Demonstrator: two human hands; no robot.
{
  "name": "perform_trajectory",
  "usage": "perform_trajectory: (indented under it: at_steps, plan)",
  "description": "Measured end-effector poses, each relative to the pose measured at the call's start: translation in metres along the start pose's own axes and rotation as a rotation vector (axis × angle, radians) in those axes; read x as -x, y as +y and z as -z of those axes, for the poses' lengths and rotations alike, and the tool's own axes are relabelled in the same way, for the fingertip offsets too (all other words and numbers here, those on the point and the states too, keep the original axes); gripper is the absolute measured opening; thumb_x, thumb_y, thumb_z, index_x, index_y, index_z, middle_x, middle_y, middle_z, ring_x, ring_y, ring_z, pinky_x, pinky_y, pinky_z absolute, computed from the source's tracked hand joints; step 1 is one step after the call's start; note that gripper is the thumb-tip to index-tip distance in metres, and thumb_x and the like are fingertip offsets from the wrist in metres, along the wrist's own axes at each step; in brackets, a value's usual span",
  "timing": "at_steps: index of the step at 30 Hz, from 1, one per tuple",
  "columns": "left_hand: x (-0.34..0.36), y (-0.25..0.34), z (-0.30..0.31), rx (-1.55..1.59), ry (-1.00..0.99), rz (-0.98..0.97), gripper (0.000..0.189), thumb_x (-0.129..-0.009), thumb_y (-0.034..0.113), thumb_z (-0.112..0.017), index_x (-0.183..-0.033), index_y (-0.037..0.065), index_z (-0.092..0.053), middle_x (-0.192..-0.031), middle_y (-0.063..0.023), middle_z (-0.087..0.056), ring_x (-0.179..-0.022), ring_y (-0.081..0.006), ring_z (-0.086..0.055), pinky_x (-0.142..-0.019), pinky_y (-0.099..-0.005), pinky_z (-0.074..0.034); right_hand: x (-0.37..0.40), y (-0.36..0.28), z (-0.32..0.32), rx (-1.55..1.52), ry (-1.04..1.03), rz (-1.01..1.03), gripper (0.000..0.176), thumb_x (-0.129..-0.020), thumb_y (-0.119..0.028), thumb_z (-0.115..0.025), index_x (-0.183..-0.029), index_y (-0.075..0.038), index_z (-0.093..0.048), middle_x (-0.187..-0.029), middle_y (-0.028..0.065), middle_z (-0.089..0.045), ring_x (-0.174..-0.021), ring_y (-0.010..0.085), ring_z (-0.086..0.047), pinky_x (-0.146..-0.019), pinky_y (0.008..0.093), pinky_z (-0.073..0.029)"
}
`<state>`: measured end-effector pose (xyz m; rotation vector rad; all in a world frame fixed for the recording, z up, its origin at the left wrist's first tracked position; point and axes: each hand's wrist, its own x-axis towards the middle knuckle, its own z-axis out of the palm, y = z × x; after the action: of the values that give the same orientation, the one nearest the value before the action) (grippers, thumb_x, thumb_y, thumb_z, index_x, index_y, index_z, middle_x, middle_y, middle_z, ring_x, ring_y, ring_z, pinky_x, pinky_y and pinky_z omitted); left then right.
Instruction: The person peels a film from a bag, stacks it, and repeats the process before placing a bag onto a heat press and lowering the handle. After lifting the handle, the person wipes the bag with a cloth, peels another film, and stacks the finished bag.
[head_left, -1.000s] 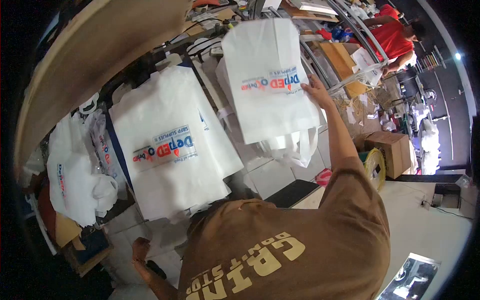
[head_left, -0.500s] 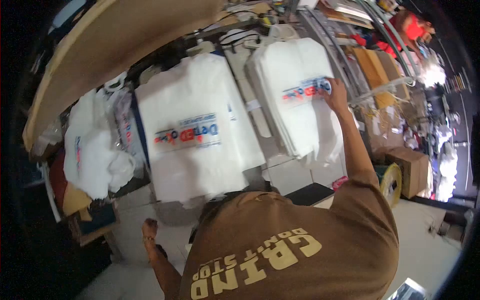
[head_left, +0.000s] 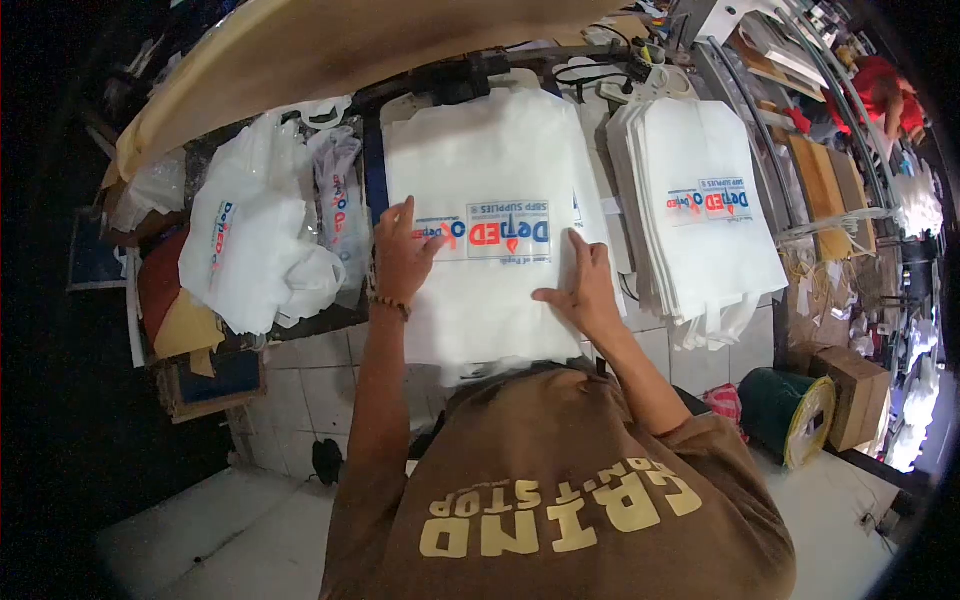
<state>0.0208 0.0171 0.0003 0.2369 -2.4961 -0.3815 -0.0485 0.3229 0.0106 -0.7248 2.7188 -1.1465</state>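
Note:
A white printed bag with blue and red lettering lies flat in front of me, on top of other white bags. My left hand rests at its left side, fingers spread over the end of the print. On the right side my right hand lies open, thumb apart and fingertips near the print's edge. Neither hand is closed around anything. A neat stack of matching white bags, handles hanging toward me, lies to the right. More loosely piled white bags are on the left.
A curved wooden board overhangs the back. Metal rails stand at the right, beside a cardboard box and a green spool. A person in red is at far right. Cables lie behind the bags.
My right hand has moved left from the right stack to the middle bag. My left hand has come up from below onto that bag. The view has shifted.

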Motion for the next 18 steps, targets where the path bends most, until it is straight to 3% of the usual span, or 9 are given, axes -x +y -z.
perform_trajectory:
  at_steps: [2, 5, 9, 11, 15, 17, 18]
  plan:
    - [-0.003, -0.011, -0.007, 0.062, -0.215, 0.183, 0.061, -0.074, 0.030, -0.086, -0.122, 0.001, -0.064, -0.122, -0.0181, -0.054, -0.109, -0.0360, -0.056, -0.092, -0.0426, -0.048, -0.001, 0.003, 0.001, -0.026, 0.035, 0.000, 0.098, -0.067, -0.033, -0.091, -0.146, -0.003, -0.042, -0.115, 0.0233, -0.050, -0.102, 0.0379, -0.055, -0.091, 0.0451, -0.048]
    - [-0.011, -0.015, -0.002, 0.128, -0.259, 0.147, 0.068, -0.066, 0.031, -0.091, -0.119, -0.001, -0.064, -0.110, -0.0175, -0.055, -0.100, -0.0342, -0.057, -0.089, -0.0422, -0.049, 0.001, 0.012, 0.001, -0.110, 0.076, 0.026, 0.084, -0.070, -0.022, -0.089, -0.142, -0.006, -0.049, -0.109, 0.0176, -0.053, -0.096, 0.0339, -0.055, -0.086, 0.0420, -0.048]
    - [-0.011, -0.024, -0.007, 0.234, -0.284, 0.243, 0.068, -0.062, 0.030, -0.092, -0.116, -0.001, -0.064, -0.109, -0.0179, -0.056, -0.101, -0.0333, -0.057, -0.088, -0.0419, -0.049, 0.005, 0.000, 0.005, -0.099, 0.102, 0.023, 0.077, -0.071, -0.022, -0.089, -0.137, -0.007, -0.054, -0.106, 0.0158, -0.053, -0.092, 0.0317, -0.055, -0.082, 0.0409, -0.048]
    - [-0.009, -0.025, -0.011, 0.251, -0.185, 0.237, 0.063, -0.062, 0.027, -0.093, -0.111, -0.001, -0.065, -0.105, -0.0164, -0.057, -0.096, -0.0328, -0.059, -0.084, -0.0406, -0.050, 0.006, -0.007, 0.009, -0.132, 0.080, -0.044, 0.068, -0.071, -0.017, -0.086, -0.132, -0.005, -0.057, -0.108, 0.0177, -0.053, -0.102, 0.0370, -0.056, -0.089, 0.0430, -0.048]
    - [-0.013, -0.018, -0.005, 0.196, -0.214, 0.224, 0.057, -0.064, 0.025, -0.092, -0.108, 0.000, -0.065, -0.102, -0.0145, -0.059, -0.088, -0.0314, -0.061, -0.079, -0.0394, -0.052, 0.006, -0.007, 0.005, -0.186, 0.072, -0.123, 0.062, -0.071, -0.014, -0.085, -0.127, -0.004, -0.060, -0.107, 0.0174, -0.057, -0.101, 0.0363, -0.058, -0.088, 0.0422, -0.049]
    - [-0.014, -0.015, -0.003, 0.205, -0.202, 0.241, 0.042, -0.072, 0.021, -0.087, -0.102, 0.001, -0.066, -0.098, -0.0141, -0.060, -0.081, -0.0305, -0.063, -0.075, -0.0392, -0.053, 0.006, 0.002, 0.002, -0.238, 0.143, -0.035, 0.059, -0.074, -0.014, -0.087, -0.126, -0.001, -0.062, -0.093, 0.0103, -0.059, -0.076, 0.0186, -0.050, -0.070, 0.0308, -0.045]
    - [-0.014, -0.016, -0.004, 0.204, -0.204, 0.243, 0.042, -0.072, 0.021, -0.087, -0.102, 0.001, -0.066, -0.098, -0.0141, -0.060, -0.081, -0.0305, -0.063, -0.075, -0.0392, -0.053, 0.007, 0.006, 0.000, -0.238, 0.140, -0.036, 0.059, -0.074, -0.014, -0.087, -0.126, -0.001, -0.062, -0.093, 0.0103, -0.059, -0.076, 0.0186, -0.050, -0.070, 0.0308, -0.045]
